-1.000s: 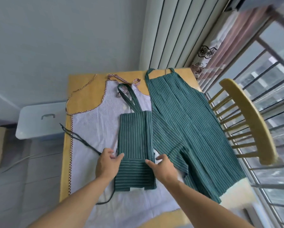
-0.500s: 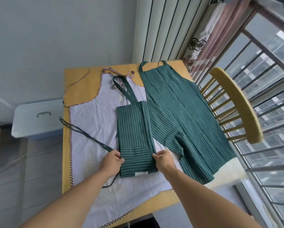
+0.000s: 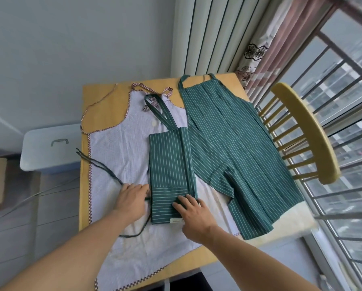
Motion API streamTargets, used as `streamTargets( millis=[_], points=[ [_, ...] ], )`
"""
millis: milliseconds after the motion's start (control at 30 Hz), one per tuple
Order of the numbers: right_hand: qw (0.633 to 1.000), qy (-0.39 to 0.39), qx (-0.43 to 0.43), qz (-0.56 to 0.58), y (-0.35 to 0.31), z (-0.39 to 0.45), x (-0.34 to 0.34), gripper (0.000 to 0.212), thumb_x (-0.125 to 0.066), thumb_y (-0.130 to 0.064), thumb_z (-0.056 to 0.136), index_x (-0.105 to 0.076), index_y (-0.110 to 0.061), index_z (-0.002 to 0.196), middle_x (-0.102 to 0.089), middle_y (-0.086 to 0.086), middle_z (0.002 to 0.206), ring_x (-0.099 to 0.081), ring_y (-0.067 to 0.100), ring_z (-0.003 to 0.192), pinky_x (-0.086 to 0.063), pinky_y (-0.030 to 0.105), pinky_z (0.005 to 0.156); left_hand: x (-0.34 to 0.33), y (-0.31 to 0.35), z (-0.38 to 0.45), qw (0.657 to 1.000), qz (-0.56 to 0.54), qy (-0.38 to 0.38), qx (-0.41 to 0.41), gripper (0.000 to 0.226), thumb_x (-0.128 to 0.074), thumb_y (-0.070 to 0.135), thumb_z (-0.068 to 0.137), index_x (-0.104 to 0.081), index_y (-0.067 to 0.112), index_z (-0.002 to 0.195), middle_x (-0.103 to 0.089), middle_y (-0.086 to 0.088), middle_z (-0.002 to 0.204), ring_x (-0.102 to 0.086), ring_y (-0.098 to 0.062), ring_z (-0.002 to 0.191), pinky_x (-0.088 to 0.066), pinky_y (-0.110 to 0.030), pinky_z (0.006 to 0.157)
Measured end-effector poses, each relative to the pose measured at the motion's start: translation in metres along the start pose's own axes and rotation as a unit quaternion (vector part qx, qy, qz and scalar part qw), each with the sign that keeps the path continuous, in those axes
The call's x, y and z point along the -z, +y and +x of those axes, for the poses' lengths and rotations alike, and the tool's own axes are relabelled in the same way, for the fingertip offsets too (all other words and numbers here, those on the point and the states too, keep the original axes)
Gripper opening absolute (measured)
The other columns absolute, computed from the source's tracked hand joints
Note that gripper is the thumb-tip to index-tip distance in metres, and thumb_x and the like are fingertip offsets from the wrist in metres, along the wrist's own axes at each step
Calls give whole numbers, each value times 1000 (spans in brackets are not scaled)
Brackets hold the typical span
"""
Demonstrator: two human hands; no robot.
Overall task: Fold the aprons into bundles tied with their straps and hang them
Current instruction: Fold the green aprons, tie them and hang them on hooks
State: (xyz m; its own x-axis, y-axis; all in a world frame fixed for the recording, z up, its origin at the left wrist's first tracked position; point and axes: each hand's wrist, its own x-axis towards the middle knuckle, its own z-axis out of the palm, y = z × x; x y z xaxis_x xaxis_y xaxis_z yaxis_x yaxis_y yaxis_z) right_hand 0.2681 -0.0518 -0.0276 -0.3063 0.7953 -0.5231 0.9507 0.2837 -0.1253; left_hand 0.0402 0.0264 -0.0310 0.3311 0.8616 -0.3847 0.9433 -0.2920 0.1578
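Observation:
A green striped apron folded into a narrow strip (image 3: 169,162) lies on a white apron with checked trim (image 3: 121,156), which is spread over the yellow table (image 3: 104,101). Its neck loop (image 3: 159,108) points away from me, and its dark waist straps (image 3: 104,168) trail off to the left. My right hand (image 3: 191,213) presses flat on the strip's near right corner. My left hand (image 3: 131,197) rests at the strip's left edge, by the strap; its fingertips are hidden. A second green striped apron (image 3: 234,143) lies unfolded to the right.
A yellow wooden chair (image 3: 308,131) stands close against the table's right side, in front of a barred window (image 3: 343,85). A pale plastic storage box with a handle (image 3: 50,145) sits left of the table. Curtains (image 3: 215,34) hang behind the far edge.
My right hand has slid from the strip's right edge onto its near corner and now lies flat. My left hand stays at the left edge. The view has shifted slightly.

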Motion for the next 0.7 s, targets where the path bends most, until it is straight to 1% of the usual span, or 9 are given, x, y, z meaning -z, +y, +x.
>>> streamTargets(
  millis=[100,167,233,300,400,500,567,600,700],
  points=[
    [999,38,6,-24,1,3,-5,79,-53,-12,96,-11,-24,161,-12,4,168,-11,31,154,-17,48,125,12,-26,-4,991,103,-85,22,28,-45,6,89,-57,24,106,-66,2,103,-57,-21,96,-35,-29,90],
    [998,60,3,-35,3,3,-5,79,-49,-7,97,-7,-21,162,-12,4,168,-15,30,152,-19,45,124,13,-52,-8,988,91,-120,31,18,-43,12,93,-55,24,99,-66,1,102,-61,-22,93,-41,-30,88],
    [998,62,4,-34,5,1,-7,78,-47,-5,97,-7,-19,162,-10,3,169,-17,30,152,-20,44,124,14,-81,-14,988,41,-139,50,11,-44,20,93,-52,26,89,-65,1,98,-62,-21,89,-45,-30,76],
    [997,82,-6,-11,10,0,-10,70,-48,-8,95,-24,-19,160,-23,3,167,-25,28,151,-24,44,123,18,-109,-20,981,42,-164,93,12,-47,24,93,-57,25,99,-65,0,106,-63,-21,96,-46,-29,73],
    [987,154,-21,37,21,1,-12,50,-60,-20,88,-60,-24,138,-60,-3,143,-51,22,137,-42,41,115,28,-142,-22,964,72,-210,150,32,-47,31,93,-55,23,123,-62,-5,128,-62,-24,113,-52,-31,91],
    [975,178,-37,130,33,1,1,36,-53,-28,98,-62,-27,133,-63,-12,134,-53,12,131,-36,33,116,42,-142,-12,978,51,-136,151,41,-44,33,95,-49,26,136,-52,-7,140,-48,-29,128,-45,-37,102],
    [961,195,-43,192,38,2,15,28,-55,-31,99,-64,-30,125,-66,-16,124,-55,7,120,-40,30,107,53,-112,0,987,-80,-102,97,48,-56,34,99,-45,30,145,-43,3,151,-40,-21,137,-37,-35,112],
    [955,196,-37,220,37,3,24,23,-58,-31,98,-66,-30,119,-68,-16,118,-57,6,112,-43,30,100,62,-91,4,974,-186,-114,67,56,-65,44,95,-44,35,146,-39,11,152,-37,-14,138,-33,-35,116],
    [925,159,-24,344,37,3,58,5,-65,-31,97,-67,-27,99,-69,-10,90,-58,10,79,-48,29,72,93,-25,11,875,-445,-189,19,77,-72,80,67,-56,44,133,-50,22,142,-46,-3,131,-35,-36,116]
  ],
)
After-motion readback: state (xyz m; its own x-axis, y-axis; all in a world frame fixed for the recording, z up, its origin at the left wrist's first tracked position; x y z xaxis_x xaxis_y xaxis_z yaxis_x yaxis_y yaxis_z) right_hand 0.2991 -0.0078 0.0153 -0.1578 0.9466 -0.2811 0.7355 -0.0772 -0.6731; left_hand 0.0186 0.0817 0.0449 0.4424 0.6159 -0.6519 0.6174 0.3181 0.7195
